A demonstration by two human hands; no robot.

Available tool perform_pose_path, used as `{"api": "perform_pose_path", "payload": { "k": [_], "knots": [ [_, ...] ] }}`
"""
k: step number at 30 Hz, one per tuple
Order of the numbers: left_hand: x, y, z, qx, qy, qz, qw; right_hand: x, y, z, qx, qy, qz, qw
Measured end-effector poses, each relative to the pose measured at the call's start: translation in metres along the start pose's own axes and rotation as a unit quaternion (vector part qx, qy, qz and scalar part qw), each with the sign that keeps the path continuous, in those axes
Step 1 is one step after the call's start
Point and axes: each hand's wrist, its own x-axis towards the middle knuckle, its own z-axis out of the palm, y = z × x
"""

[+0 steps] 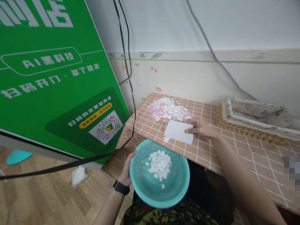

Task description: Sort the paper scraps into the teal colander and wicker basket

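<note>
My left hand [127,168] grips the left rim of a teal plastic colander [180,184], which is tucked against the table's front edge. Inside the colander lies a heap of small white paper squares [160,164]. My right hand [197,128] pinches the right end of a white rectangular card [179,131] between thumb and fingers, low over the checked tablecloth [206,150]. Just behind the card spreads a larger pile of white and pinkish paper bits [168,107]. A loose scrap [166,139] sits by the card's lower left corner.
A woven basket [253,132] with a cloth lining stands on the table at right. At left rises a green sign-covered cabinet [58,72]. A black cable [133,109] hangs down between cabinet and table. A white bag [79,175] lies on the floor.
</note>
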Motion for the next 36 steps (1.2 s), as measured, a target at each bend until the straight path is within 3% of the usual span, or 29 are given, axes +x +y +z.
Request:
{"api": "perform_pose_path", "payload": {
  "k": [6,9,12,15,19,24,30,36],
  "knots": [
    [-0.001,0.0,0.001,-0.007,0.014,-0.012,1.0,-0.003,-0.006,0.03,0.01,-0.07,0.013,0.997],
    [-0.001,0.0,0.0,-0.01,0.016,0.003,1.0,-0.002,-0.007,0.034,0.022,-0.087,0.017,0.996],
    [0.0,-0.001,-0.001,-0.013,0.011,0.002,1.0,0.002,-0.004,0.021,0.048,0.036,-0.013,0.998],
    [0.002,-0.001,-0.003,-0.01,0.01,-0.006,1.0,0.008,0.005,0.003,0.056,0.195,-0.038,0.979],
    [0.006,-0.003,-0.009,-0.002,0.012,-0.006,1.0,0.014,0.016,-0.008,0.031,0.271,-0.04,0.961],
    [0.011,-0.008,-0.017,-0.017,0.016,-0.005,1.0,0.015,0.019,0.001,-0.105,0.3,-0.08,0.945],
    [0.014,-0.01,-0.018,-0.008,0.019,-0.006,1.0,0.023,0.01,0.012,-0.326,0.342,-0.127,0.872],
    [0.014,-0.011,-0.018,-0.005,0.024,0.006,1.0,0.028,0.001,0.023,-0.419,0.268,-0.134,0.857]
  ]
}}
